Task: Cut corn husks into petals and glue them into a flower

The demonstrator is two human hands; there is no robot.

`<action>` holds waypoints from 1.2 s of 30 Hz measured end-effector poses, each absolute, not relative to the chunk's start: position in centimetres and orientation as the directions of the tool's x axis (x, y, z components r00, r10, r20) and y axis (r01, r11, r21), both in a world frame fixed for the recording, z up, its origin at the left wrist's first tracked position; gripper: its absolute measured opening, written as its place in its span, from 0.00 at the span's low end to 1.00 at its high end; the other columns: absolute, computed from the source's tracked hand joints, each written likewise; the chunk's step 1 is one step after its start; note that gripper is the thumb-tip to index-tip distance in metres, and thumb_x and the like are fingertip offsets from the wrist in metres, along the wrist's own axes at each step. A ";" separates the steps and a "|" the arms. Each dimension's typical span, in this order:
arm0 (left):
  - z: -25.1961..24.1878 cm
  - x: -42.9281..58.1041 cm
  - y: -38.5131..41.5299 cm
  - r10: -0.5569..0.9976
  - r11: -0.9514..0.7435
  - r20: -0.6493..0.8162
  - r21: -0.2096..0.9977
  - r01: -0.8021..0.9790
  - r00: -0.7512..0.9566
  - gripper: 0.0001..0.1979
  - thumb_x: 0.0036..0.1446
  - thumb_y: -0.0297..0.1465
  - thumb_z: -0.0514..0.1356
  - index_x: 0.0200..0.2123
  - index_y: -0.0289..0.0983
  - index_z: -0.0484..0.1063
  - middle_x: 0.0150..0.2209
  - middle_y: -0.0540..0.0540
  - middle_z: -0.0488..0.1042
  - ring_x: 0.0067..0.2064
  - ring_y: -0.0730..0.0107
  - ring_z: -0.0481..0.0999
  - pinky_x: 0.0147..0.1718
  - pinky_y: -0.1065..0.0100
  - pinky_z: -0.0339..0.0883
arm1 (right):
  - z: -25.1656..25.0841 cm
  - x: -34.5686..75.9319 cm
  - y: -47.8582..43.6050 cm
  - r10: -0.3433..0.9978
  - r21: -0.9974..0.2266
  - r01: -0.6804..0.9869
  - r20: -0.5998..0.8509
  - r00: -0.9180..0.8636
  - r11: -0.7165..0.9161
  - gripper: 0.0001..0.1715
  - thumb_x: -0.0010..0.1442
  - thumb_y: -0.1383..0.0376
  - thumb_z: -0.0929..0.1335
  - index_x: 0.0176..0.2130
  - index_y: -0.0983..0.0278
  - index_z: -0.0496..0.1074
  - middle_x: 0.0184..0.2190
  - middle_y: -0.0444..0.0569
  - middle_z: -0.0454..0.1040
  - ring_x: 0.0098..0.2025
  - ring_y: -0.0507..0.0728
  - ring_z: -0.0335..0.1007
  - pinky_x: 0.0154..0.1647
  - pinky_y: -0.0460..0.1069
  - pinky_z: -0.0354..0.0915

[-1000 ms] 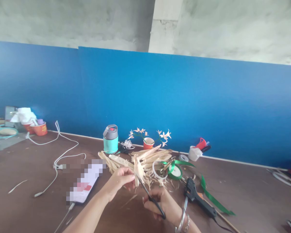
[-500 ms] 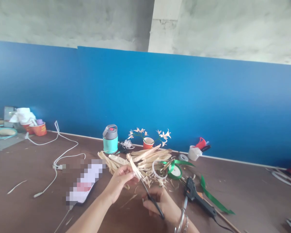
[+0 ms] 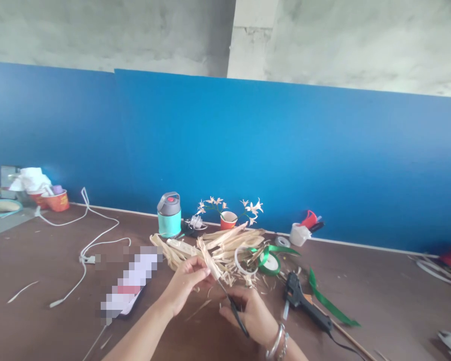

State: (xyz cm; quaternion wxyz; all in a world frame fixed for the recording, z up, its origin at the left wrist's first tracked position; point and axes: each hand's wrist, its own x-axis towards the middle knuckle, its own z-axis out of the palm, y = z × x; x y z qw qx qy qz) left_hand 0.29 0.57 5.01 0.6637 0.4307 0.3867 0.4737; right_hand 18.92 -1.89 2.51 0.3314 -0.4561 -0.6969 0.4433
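Blue panelling (image 3: 266, 145) rose behind a brown surface (image 3: 165, 341), with a rough grey wall (image 3: 78, 35) above it. Near the front, the left hand (image 3: 190, 281) pinched a pale strip of dry husk (image 3: 206, 253) between thumb and fingers, one end standing up past the grip and the lower end reaching toward the right hand (image 3: 253, 313). That hand's fingers were curled round the dark handles of some scissors (image 3: 239, 318), the blades pointing up and away to the strip's lower end; whether the blades were parted could not be told. It looked like a trimming step. Done well, it seemed to call for a light, sure pinch close to the cut, as dry husk would likely split along its grain under a hard tug, and for small snips, the left hand turning the strip while the right wrist was held level. The left thumb was near the blades, so its clearance mattered most. Holding the strip just in front of the husk pile (image 3: 240, 243) and the scraps (image 3: 235, 278) suited the work, but the glue gun (image 3: 315, 313) lay just beside the right wrist, a thing worth not knocking.
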 end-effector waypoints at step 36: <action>5.4 0.5 0.4 0.968 0.167 -0.097 0.937 -0.308 0.231 0.10 0.42 0.31 0.65 0.23 0.36 0.65 0.24 0.50 0.76 0.27 0.71 0.75 0.28 0.73 0.65 | 2.8 19.0 -1.9 0.935 -0.888 0.410 0.060 -0.349 0.210 0.16 0.45 0.69 0.69 0.37 0.65 0.77 0.22 0.42 0.71 0.23 0.48 0.57 0.25 0.42 0.58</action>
